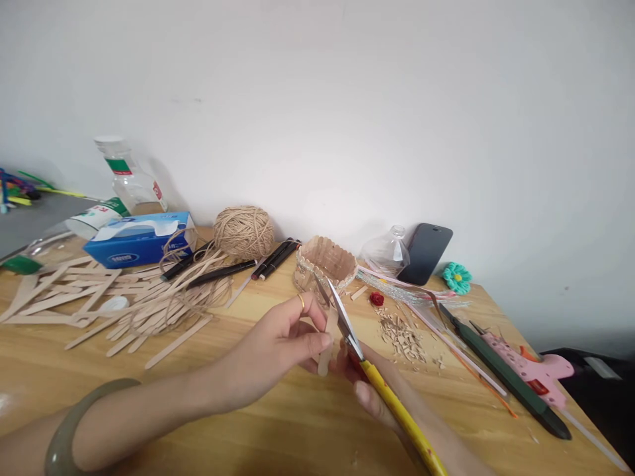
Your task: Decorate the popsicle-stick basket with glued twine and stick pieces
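Between the thumb and fingers of my left hand (282,344) is a flat wooden craft stick (325,357), held upright. My right hand (380,390) grips scissors (377,383) with long yellow handles, its fingers partly hidden behind them. The parted metal blades point up and away, close beside the stick; I cannot tell whether they touch it. Just beyond the blade tips stands a small basket (330,258) made of craft stick pieces with a silvery trim. Right of the blades lie a red rose ornament (377,299) and a heap of wood clippings (404,338).
Many loose craft sticks (163,340) spread across the left, near a blue tissue box (141,241) and a ball of twine (244,231). Black markers (278,258) lie behind. At right are a phone (425,254), a dark green tool (510,373) and a pink glue gun (533,367).
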